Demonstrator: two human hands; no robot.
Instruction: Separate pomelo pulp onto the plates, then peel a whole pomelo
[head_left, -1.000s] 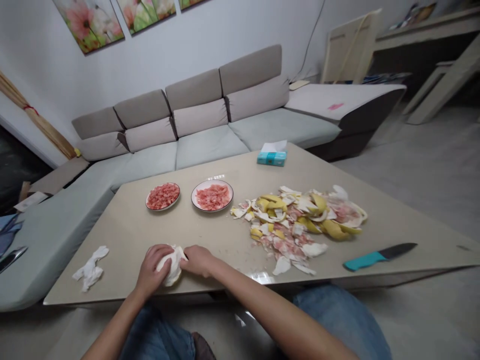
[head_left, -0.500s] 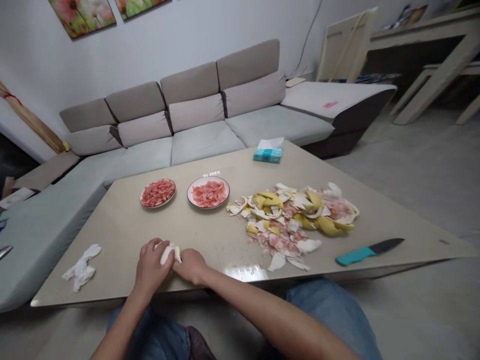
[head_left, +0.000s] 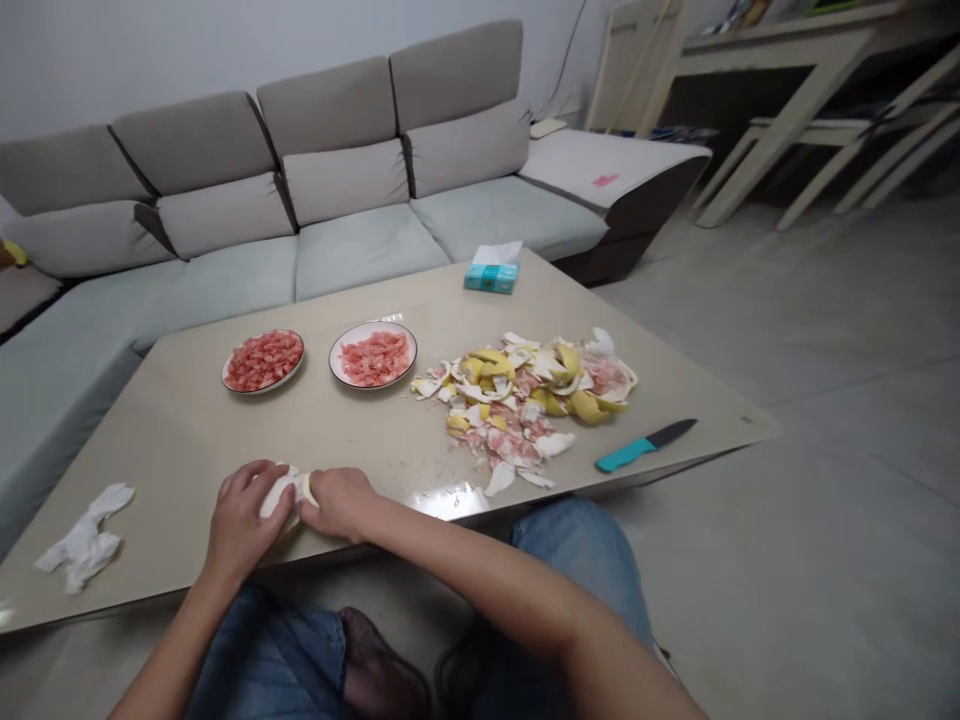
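Note:
Both my hands grip a white, pith-covered piece of pomelo (head_left: 283, 492) at the near edge of the beige table (head_left: 187, 420). My left hand (head_left: 241, 518) wraps it from the left with curled fingers. My right hand (head_left: 341, 503) closes on it from the right, thumb side pressed against it. Most of the fruit is hidden between the hands. Two plates of pink pomelo flesh, the left plate (head_left: 263, 361) and the right plate (head_left: 373, 354), stand farther back on the table.
A pile of yellow and white peel scraps (head_left: 525, 400) lies right of the plates. A teal-handled knife (head_left: 645, 446) rests near the table's right edge. A crumpled tissue (head_left: 82, 536) lies at the left, a tissue pack (head_left: 491, 272) at the back. A grey sofa (head_left: 300, 200) stands behind.
The view has tilted down and swung right, so everything sits lower-left in frame. The hands have squeezed closer round the pomelo piece, hiding more of it.

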